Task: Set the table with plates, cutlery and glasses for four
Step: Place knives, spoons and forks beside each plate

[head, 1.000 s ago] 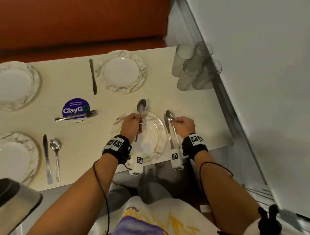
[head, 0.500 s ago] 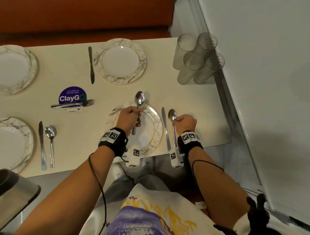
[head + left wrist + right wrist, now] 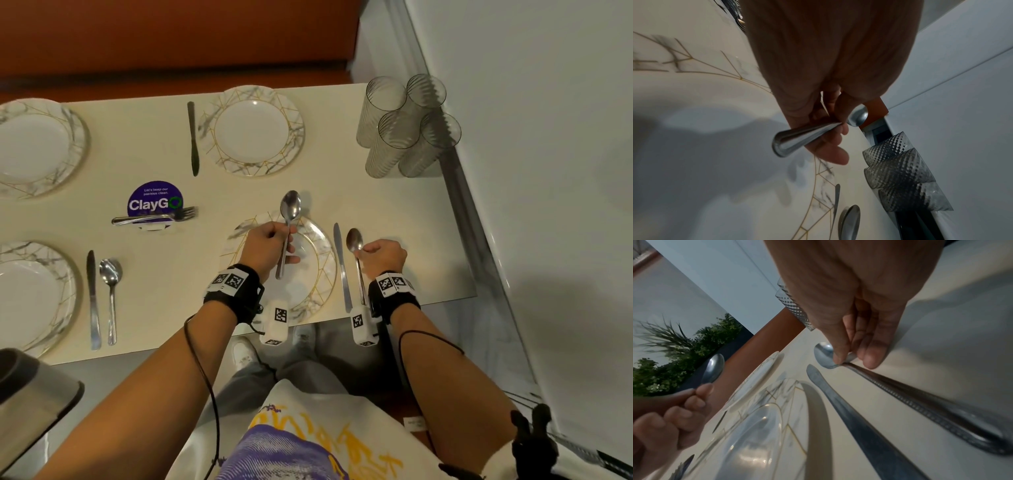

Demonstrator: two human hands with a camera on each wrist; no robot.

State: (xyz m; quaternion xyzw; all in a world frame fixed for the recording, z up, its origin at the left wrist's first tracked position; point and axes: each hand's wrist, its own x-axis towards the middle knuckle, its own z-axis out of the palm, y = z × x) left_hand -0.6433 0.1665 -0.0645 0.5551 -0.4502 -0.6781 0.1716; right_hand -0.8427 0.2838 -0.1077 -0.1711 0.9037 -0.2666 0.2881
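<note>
— What lies on the left side of the worktop [image 3: 404, 212]?

— From my remote seat I see two marble plates [image 3: 37, 147] at the left edge. Beside the near one a knife [image 3: 92, 301] and a spoon [image 3: 110, 291] lie parallel, their long axes going away from the person, the spoon bowl at the far end. Behind them is a purple ClayGo sticker [image 3: 154, 200], and on it a bundle of forks [image 3: 154, 217] lies crosswise, tines to the right.

— And in the middle?

— A far plate [image 3: 251, 132] with a knife [image 3: 193, 137] just left of it. My left hand [image 3: 267, 248] is above the near plate [image 3: 322, 270]. Its grip is curled around the handle of a second spoon [image 3: 289, 222]; the bowl points away from the person, past the far rim, and the handle end points back at the wrist.

— And to the right?

— A knife [image 3: 340, 267] lies just right of the near plate, tip away from the person. Beside it, parallel, lies a third spoon [image 3: 920, 402], flat on the worktop. My right hand [image 3: 383, 255] pinches its neck behind the bowl, between thumb and fingertips [image 3: 871, 356]. Four ribbed glasses [image 3: 404, 126] stand together at the far right corner.
</note>
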